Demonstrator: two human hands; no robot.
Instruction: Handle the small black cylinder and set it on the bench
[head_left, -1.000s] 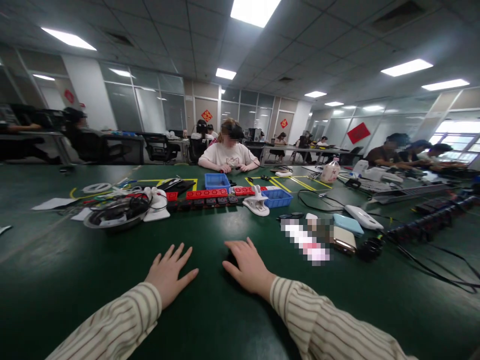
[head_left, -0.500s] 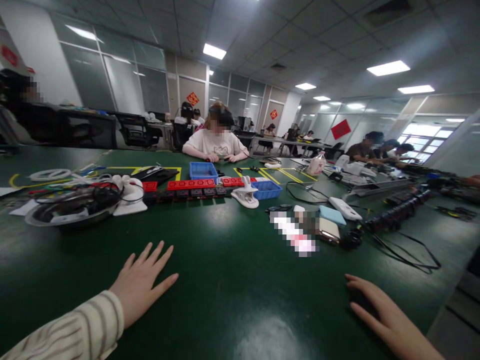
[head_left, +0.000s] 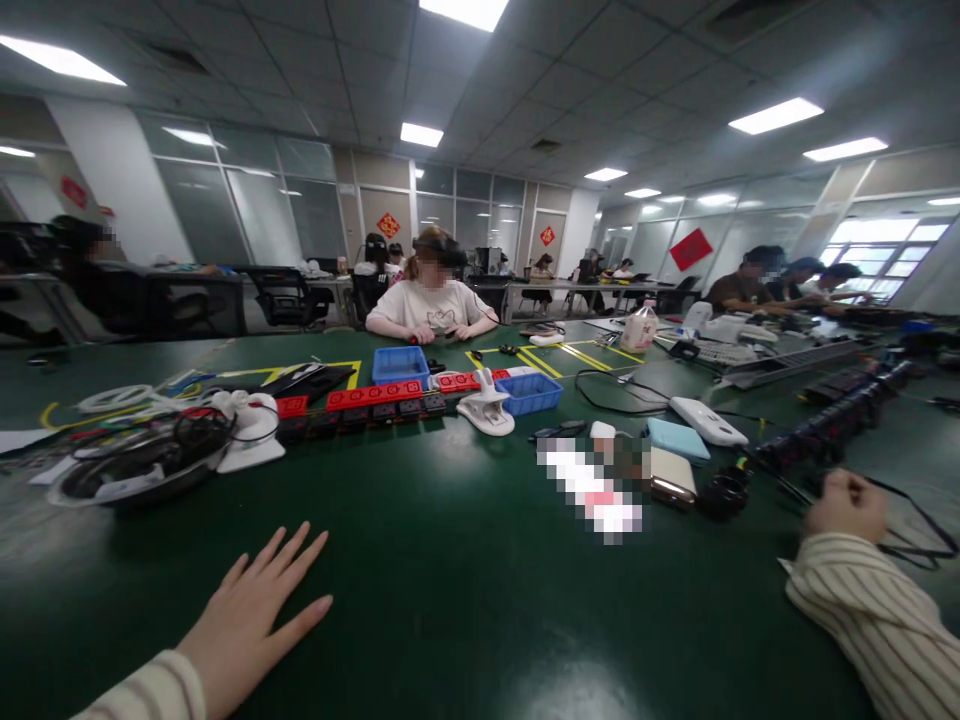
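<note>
My L hand [head_left: 259,610] is nearest, palm down w/ fingers spread, nothing in it, over the green table [head_left: 420,580]; can't tell if it rests on the top or sits just above. Same pose as half a sec ago, so it's prob idle. The big change is my R hand [head_left: 847,505]: a sec ago it was nr the L one in front of me, half a sec ago out low at the R, fingers reaching; now it's up at the R side of the table, fingers curled in, right at the black cable [head_left: 786,486]. Can't tell if they're pinching it, b/c the fingertips are turned away from me. Cable shows on both sides of the hand, w/ a loop to its R. What that means, imo: the work's moved to R hand & cable, L one not involved. L of R hand & apart from it: a dark coil [head_left: 722,495], then a beige case [head_left: 670,478], blue case [head_left: 677,441] & white gadget [head_left: 709,421], all where they were. Farther off, metal bowl [head_left: 161,485] w/ dark wires on the L, white clip [head_left: 487,405], row of red blocks [head_left: 375,395], 2 blue trays [head_left: 532,394]. Beyond those a co-worker [head_left: 427,303] sits facing me, hands on sth too small to make out
</note>
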